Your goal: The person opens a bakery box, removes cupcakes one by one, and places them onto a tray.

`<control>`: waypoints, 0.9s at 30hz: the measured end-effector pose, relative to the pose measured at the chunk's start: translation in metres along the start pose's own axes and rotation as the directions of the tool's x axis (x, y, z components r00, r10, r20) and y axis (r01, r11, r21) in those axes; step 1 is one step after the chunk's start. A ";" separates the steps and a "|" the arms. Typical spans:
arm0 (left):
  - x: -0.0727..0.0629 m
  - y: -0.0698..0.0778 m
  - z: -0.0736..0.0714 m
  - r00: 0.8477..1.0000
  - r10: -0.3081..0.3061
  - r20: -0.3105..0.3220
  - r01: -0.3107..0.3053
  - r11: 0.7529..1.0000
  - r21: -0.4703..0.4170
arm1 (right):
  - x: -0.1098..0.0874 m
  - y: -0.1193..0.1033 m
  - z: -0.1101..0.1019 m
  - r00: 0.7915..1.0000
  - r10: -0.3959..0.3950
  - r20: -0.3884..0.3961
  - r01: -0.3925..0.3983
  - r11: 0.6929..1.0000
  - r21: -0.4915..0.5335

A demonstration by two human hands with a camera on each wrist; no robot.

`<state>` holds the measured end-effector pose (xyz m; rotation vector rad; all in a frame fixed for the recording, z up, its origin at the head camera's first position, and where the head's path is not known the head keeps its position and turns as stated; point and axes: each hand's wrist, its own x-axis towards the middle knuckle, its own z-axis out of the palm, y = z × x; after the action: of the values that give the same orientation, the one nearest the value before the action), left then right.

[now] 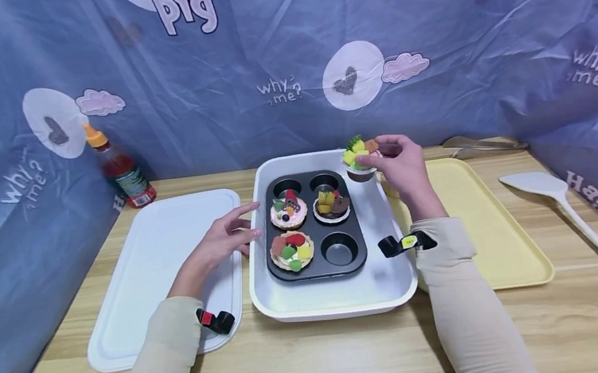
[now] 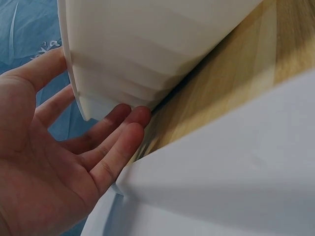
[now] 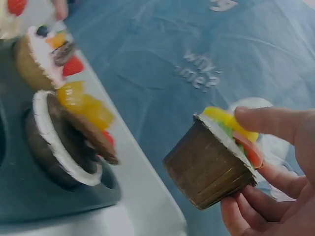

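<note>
My right hand point(image 1: 405, 167) pinches a fruit-topped cupcake point(image 1: 361, 160) above the back right of the white bin point(image 1: 335, 299). In the right wrist view this cupcake point(image 3: 209, 164) has a brown cup and is tilted, with the thumb on its topping. Inside the bin lies a dark muffin tin point(image 1: 319, 271). The tin's cups hold a fruit tart point(image 1: 292, 251) at front left, a pink cream cupcake point(image 1: 288, 211) at middle left and a chocolate cupcake point(image 1: 332, 206) at middle right. My left hand point(image 1: 227, 239) rests its loosely extended fingers point(image 2: 120, 147) against the bin's left side.
A white tray point(image 1: 168, 258) lies to the left, partly under my left forearm. On the right are a yellow tray point(image 1: 482, 220), a long-handled white and mint spoon point(image 1: 576, 208) and a metal utensil point(image 1: 487, 143). A red sauce bottle point(image 1: 126, 173) stands at back left, by the printed cloth.
</note>
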<state>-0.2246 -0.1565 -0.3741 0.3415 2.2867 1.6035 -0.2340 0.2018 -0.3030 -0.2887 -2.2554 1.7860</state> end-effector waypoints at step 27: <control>0.000 -0.001 -0.001 1.000 -0.018 -0.002 0.018 1.000 0.017 | 0.016 0.019 -0.086 0.965 0.131 -0.227 -0.083 0.975 0.207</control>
<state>-0.2248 -0.1580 -0.3742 0.3222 2.2994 1.5773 -0.2225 0.2900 -0.3013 -0.5647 -1.9159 1.8955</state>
